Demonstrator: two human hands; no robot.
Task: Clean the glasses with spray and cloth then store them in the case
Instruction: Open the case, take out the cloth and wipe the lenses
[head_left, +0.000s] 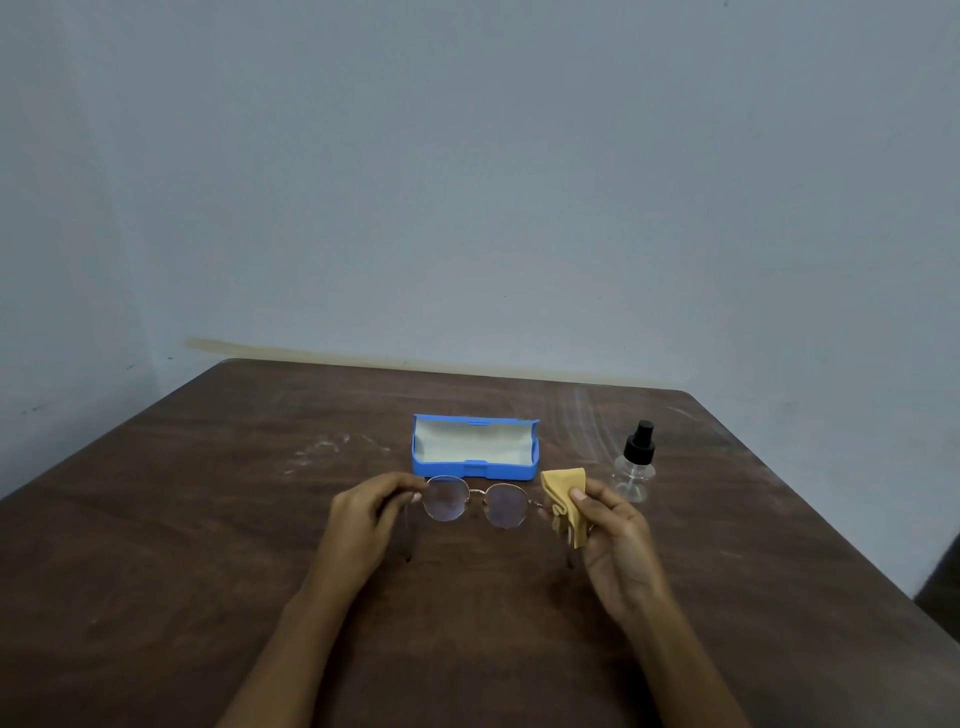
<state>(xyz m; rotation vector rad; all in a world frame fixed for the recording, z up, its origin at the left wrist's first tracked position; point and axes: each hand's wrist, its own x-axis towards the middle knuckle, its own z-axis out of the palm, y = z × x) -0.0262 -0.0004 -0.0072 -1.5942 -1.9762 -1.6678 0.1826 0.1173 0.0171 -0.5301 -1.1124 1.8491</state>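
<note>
Thin gold-rimmed glasses (480, 503) with round lenses are held above the table, temples unfolded toward me. My left hand (363, 519) pinches the left hinge of the frame. My right hand (613, 535) grips a crumpled yellow cloth (563, 491) and also touches the right hinge. Behind the glasses a blue case (524, 470) lies open, its pale lining showing. A small clear spray bottle (635, 467) with a black nozzle stands to the right of the case.
The brown wooden table (208, 519) reaches to a plain grey-blue wall at the back. Its right edge runs diagonally past the bottle, with a dark object (943, 587) beyond it at the far right.
</note>
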